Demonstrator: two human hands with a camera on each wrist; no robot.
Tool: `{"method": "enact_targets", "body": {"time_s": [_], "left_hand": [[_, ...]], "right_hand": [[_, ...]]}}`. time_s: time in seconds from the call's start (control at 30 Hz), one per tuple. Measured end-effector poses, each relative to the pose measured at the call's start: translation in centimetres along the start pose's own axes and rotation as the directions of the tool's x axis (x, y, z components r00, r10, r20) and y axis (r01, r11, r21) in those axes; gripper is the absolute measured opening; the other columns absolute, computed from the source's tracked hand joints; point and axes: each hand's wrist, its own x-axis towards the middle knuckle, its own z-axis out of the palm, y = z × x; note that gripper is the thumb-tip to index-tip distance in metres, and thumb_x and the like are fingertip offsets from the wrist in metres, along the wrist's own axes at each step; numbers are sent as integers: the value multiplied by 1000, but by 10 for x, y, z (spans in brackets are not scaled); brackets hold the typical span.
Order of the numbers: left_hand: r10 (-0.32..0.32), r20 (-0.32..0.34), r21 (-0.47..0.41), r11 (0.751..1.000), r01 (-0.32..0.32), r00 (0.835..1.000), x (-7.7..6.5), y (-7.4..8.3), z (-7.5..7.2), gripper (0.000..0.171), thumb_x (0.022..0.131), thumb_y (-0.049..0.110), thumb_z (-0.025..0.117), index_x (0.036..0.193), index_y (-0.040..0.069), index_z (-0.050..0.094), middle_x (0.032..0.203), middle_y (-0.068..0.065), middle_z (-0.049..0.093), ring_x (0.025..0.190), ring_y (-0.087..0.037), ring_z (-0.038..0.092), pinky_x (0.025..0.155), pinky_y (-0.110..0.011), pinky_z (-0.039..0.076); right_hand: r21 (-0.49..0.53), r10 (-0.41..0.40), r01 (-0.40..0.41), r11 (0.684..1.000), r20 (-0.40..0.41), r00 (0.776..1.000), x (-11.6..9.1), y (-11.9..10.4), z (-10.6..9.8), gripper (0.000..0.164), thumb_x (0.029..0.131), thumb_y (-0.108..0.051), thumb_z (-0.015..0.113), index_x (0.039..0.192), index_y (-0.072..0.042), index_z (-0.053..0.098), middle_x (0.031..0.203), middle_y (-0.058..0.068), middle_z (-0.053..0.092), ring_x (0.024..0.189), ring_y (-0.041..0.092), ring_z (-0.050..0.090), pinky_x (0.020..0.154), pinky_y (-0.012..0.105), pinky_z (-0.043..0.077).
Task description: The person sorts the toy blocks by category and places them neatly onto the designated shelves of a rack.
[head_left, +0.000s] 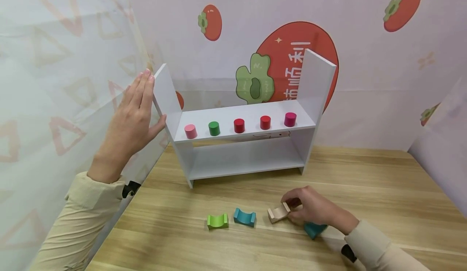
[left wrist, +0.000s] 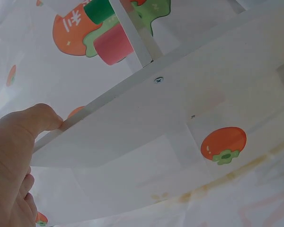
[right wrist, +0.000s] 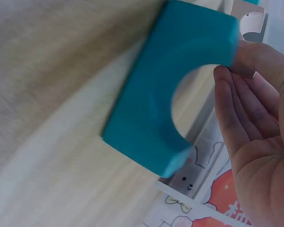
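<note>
My left hand (head_left: 133, 111) rests against the left side panel (head_left: 167, 94) of a white two-tier shelf, fingers straight along its outer face. In the left wrist view the thumb (left wrist: 42, 118) touches the panel's edge. My right hand (head_left: 313, 208) pinches the right end of a beige arched wooden block (head_left: 278, 213) between thumb and fingers, low over the table. Under that hand sits a teal arched block (head_left: 314, 230), large and close in the right wrist view (right wrist: 146, 94). To the left lie another teal arched block (head_left: 245, 217) and a lime-green one (head_left: 217, 221).
Several short cylinders stand in a row on the upper shelf board (head_left: 251, 111): pink (head_left: 190, 131), green (head_left: 214, 129), reds and magenta (head_left: 290, 119). Below it is the lower shelf board (head_left: 248, 157). The shelf stands on a wooden table (head_left: 175, 238) before a printed cloth backdrop (head_left: 368, 80).
</note>
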Motion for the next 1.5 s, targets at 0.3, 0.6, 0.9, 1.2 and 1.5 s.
{"method": "enact_targets", "body": {"time_s": [0.3, 0.6, 0.9, 1.2, 1.5], "left_hand": [[1, -1, 2, 1000, -1, 1000, 0, 0, 0, 93, 86, 6, 74, 163, -10, 24, 173, -26, 26, 159, -45, 29, 134, -50, 23], [5, -3, -5, 1000, -5, 1000, 0, 0, -1, 92, 86, 6, 73, 162, -11, 25, 172, -27, 28, 160, -45, 28, 135, -49, 21], [5, 5, 1, 1000, -5, 1000, 0, 0, -1, 92, 87, 7, 73, 162, -11, 24, 172, -27, 27, 160, -45, 28, 135, -48, 21], [-4, -2, -3, 1000, 4, 1000, 0, 0, 0, 92, 87, 7, 73, 163, -10, 24, 173, -25, 25, 160, -44, 28, 134, -49, 22], [-11, 1, -3, 1000, 11, 1000, -1, -1, 1, 92, 87, 8, 73, 163, -8, 24, 174, -24, 25, 161, -43, 27, 134, -49, 23]], "right_hand": [[0, 15, -15, 1000, 7, 1000, 19, -12, -16, 31, 85, -7, 85, 115, -4, 77, 108, 2, 78, 97, 12, 75, 84, 29, 65], [-37, -7, 7, 999, -9, 1000, 44, -32, -34, 29, 86, -10, 86, 114, -8, 78, 104, -2, 78, 96, 13, 75, 85, 30, 66], [-28, 2, -3, 1000, -26, 1000, 75, -49, -33, 28, 86, -10, 86, 113, -11, 79, 102, -2, 79, 94, 11, 75, 87, 35, 66], [-46, 19, -23, 999, -73, 997, 109, -61, -21, 33, 86, -14, 87, 117, -9, 80, 104, -1, 79, 92, 8, 73, 85, 27, 65], [-16, 23, -25, 1000, -137, 990, 139, -65, -6, 31, 84, -15, 89, 113, -6, 80, 100, 4, 80, 91, 14, 76, 83, 28, 65]]}}
